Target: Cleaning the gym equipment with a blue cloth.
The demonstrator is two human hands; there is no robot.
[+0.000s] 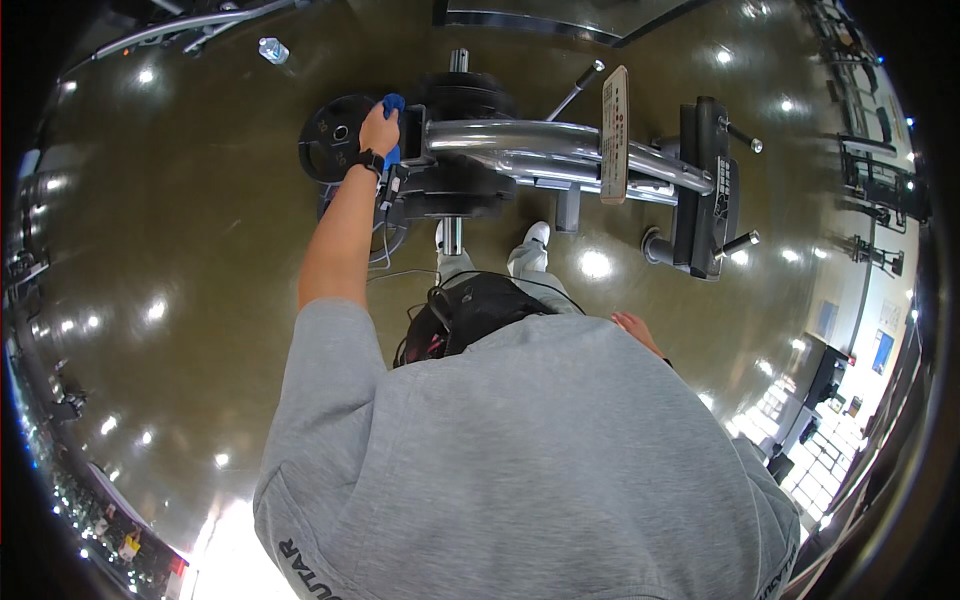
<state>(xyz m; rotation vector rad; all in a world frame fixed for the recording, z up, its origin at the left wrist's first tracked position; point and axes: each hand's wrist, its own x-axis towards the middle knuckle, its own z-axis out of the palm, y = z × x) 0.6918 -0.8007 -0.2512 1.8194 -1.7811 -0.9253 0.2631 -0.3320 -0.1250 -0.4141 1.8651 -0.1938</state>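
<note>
My left hand (380, 131) is closed around a blue cloth (393, 105) at the end of a plate-loaded exercise machine's frame (517, 136). A dark wristwatch (370, 162) is on that wrist, with a small cabled device (393, 186) beside it. Under the hand lies a black weight plate (330, 142). More black plates (459, 189) sit on a chrome bar sleeve (451, 234) close to my feet. My right hand (636, 330) hangs low by my right side, partly hidden by my grey shirt; what its fingers do is unclear.
A placard (615, 135) bearing writing stands up from the chrome tubes. Dark pads (705, 187) with chrome-ended handles (739, 245) are at the right. A plastic bottle (274, 51) lies on the glossy floor (202, 225). A black bag (480, 311) with cables is at my waist.
</note>
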